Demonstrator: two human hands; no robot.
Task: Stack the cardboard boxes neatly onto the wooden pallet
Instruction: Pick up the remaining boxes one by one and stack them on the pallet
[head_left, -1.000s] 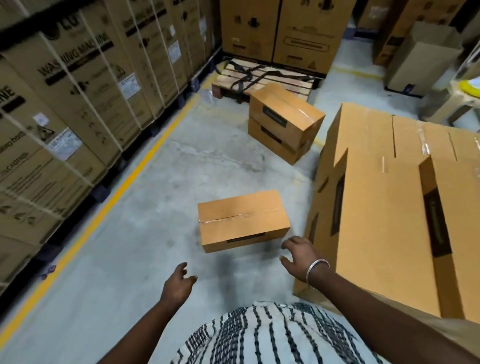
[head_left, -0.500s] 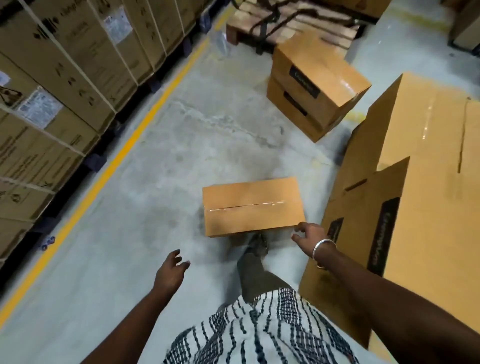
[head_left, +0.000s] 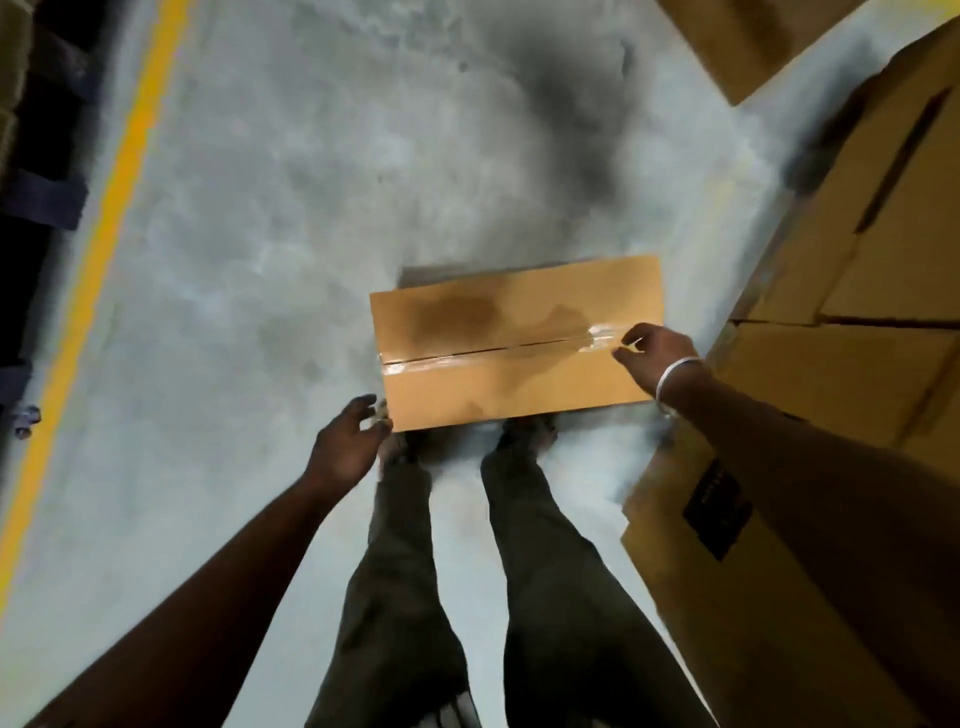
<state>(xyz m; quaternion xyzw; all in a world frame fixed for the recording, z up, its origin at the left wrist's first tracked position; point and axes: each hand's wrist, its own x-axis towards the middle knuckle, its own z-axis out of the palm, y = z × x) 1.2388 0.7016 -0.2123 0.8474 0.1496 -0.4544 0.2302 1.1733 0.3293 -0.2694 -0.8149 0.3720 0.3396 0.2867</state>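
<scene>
A flat brown cardboard box (head_left: 514, 343) with a taped seam lies on the concrete floor just in front of my feet. My left hand (head_left: 345, 447) is at the box's near left corner, fingers spread and touching its edge. At the right end of the seam my right hand (head_left: 657, 358), with a silver bangle on the wrist, has its fingers curled over the box's edge. Neither hand has a full hold on the box. The wooden pallet is out of view.
A tall stack of large cardboard boxes (head_left: 841, 332) stands close on the right. Another box's corner (head_left: 737, 41) shows at the top right. A yellow floor line (head_left: 98, 249) runs along the left, beside dark pallet bases (head_left: 36, 197).
I have bent down over the box, so the view now points straight at the floor. Both hands moved in from open air to the box's left corner and right end.
</scene>
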